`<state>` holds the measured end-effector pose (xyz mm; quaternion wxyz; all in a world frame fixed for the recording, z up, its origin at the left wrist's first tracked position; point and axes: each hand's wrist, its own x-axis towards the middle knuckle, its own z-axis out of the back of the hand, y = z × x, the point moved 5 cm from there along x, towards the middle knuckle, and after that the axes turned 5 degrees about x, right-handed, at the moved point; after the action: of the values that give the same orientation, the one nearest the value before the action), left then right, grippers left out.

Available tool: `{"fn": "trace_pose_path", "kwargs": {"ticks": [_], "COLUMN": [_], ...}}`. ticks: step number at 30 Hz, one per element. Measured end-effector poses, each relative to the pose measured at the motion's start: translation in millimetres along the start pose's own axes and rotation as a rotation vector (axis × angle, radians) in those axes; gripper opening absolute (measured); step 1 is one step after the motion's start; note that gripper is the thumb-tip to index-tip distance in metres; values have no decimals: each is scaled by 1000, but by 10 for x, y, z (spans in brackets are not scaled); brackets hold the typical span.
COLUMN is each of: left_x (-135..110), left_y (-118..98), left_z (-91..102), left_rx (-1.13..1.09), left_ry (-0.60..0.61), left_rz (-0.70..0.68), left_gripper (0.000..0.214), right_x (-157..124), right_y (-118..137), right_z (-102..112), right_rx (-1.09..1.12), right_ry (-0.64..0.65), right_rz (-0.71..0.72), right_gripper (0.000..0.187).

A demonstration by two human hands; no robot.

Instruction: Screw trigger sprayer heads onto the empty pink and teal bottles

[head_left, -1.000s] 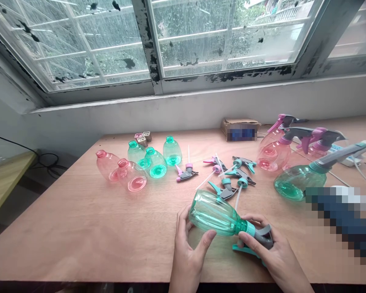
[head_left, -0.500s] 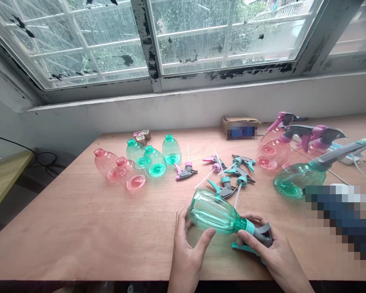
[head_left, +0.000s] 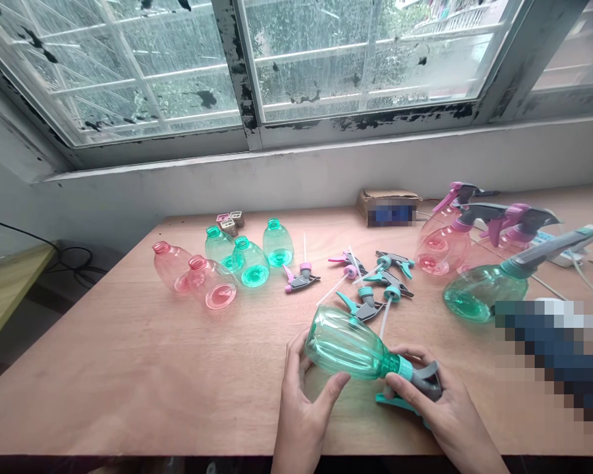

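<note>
On the wooden tabletop [head_left: 128,368], near its front edge and a little right of middle: a green spray bottle [head_left: 348,347], gripped at both ends. Farther back, well apart from it, open bottles [head_left: 217,266] at the left, loose trigger heads [head_left: 375,283] in the middle, capped bottles [head_left: 479,289] at the right.

Looks empty and clear-walled, so probably very light. Thin ribbed plastic, likely to give a little under a squeeze and spring back. Smooth skin, perhaps slippery, though the ribs offer some bite. Not fragile in the body. Weakest at the thin lever and nozzle.

Long axis on a slant: broad flat base up and to the left, away from the person, neck down and to the right. Base lifted clear of the wood. Unclear whether the teal lever touches it.

Left hand [head_left: 304,415] closed around the wide belly, thumb on the near side, fingers curled behind. Right hand [head_left: 442,415] closed on the grey trigger head [head_left: 422,382], fingertips at the teal collar [head_left: 404,367].

Best holds, as a judgement: the belly for steadying, the stiff collar for anything twisting, never the lever alone.
</note>
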<state>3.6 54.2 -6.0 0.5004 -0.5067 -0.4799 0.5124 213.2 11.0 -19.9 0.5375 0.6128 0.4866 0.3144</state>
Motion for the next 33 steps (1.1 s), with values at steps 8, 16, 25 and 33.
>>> {"fn": "trace_pose_path", "kwargs": {"ticks": [8, 16, 25, 33], "left_x": [18, 20, 7, -20], "left_y": [107, 62, 64, 13], "left_z": [26, 20, -4, 11], "left_rx": [-10, -6, -31, -73], "left_ry": [17, 28, 28, 34], "left_rz": [-4, -8, -5, -1], "left_gripper": [64, 61, 69, 70], "right_x": [0, 5, -4, -1], "right_y": [-15, -20, -23, 0], "right_z": [7, 4, -5, -15], "right_rx": [10, 10, 13, 18], "right_ry": [-3, 3, 11, 12], "right_rz": [-6, -10, -14, -15], "right_gripper": [44, 43, 45, 45]}}
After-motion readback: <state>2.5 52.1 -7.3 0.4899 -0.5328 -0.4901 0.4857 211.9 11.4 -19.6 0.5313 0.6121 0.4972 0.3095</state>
